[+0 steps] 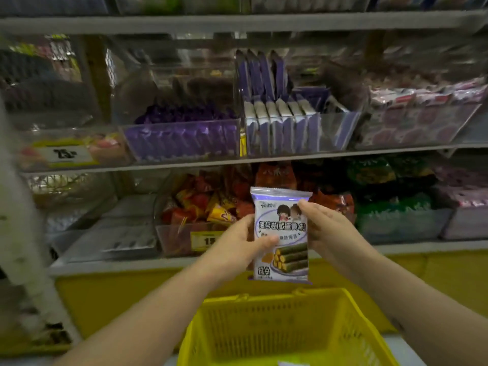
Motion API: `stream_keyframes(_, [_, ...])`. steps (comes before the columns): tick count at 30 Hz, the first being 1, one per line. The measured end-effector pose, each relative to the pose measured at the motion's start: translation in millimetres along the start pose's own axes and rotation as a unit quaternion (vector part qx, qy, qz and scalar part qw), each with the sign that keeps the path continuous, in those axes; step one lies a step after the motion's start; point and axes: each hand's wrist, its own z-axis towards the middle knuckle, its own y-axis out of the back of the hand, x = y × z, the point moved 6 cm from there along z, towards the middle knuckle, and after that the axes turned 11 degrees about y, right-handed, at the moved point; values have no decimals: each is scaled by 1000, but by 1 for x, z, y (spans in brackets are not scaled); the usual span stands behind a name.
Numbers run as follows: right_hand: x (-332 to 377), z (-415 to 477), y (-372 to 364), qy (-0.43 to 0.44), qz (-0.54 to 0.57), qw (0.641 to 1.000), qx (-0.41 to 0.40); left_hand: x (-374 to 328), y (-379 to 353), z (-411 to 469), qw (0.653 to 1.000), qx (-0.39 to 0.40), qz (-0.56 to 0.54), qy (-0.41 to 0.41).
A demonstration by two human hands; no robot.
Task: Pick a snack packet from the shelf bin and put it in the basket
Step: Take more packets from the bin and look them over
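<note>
The snack packet (281, 233) is being held upright at centre frame, printed face turned toward the camera, showing purple-and-white wrapping with a picture of green rolls in its lower half. The left hand (244, 241) is gripping the packet's left edge, its thumb lying across the front at mid-height; its fingers are out of sight behind the wrapper. The right hand (327, 228) is holding the right edge higher up, thumb tip pressing on the front near the upper right corner. Both grips are therefore closing on the same packet (how tightly cannot be judged). The packet is hanging in the air above the yellow basket (264, 326), which is sitting at bottom centre; the packet's lower edge is standing clear of the basket's far rim, not touching it. Behind the packet, on the lower shelf, a clear bin of orange and red snacks (200, 207) is showing, with a yellow price label (206, 240) on its front wall. On the shelf above, at upper centre, a clear shelf bin (285, 130) is carrying similar purple-and-white packets standing on edge in a row. Just to its left, a second bin (182, 138) is holding dark purple wrappers. Green packets (390, 207) are lying at right of the lower shelf.
</note>
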Motion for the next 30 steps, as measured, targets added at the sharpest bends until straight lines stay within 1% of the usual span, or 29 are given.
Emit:
stream_keyframes(2, [-16,-7,-2,-7,20,1000,-21,18,-9,-3,1000,16,-20,3])
stream_keyframes(4, [-35,-12,-1,-17,36,999,-38,35,-11,3,1000,4,-27,8])
stream_keyframes(6, [-52,-17,1,-42,42,997,-46,48,-10,9,999,-26,-29,16])
stream_keyframes(8, [-65,-17,-1,-63,33,997,-38,54,-8,14,996,-57,-57,24])
stream_keyframes(10, [-71,-16,-5,-71,27,997,-29,58,-5,18,992,-88,-87,23])
stream_keyframes(13, [-73,-12,-11,-78,51,995,-28,61,1,19,985,-119,-120,32])
stream_keyframes(20, [-79,-10,-17,-104,110,987,-48,80,-1,21,962,-122,-219,104])
stream_keyframes(24, [-79,-11,-23,-109,120,986,-43,83,1,16,951,-130,-257,108])
stream_keyframes(27, [-83,-12,-24,-138,127,981,-57,82,9,14,937,-142,-300,115])
stream_keyframes(30, [-83,-14,-29,-141,115,982,-40,78,15,13,930,-147,-315,119])
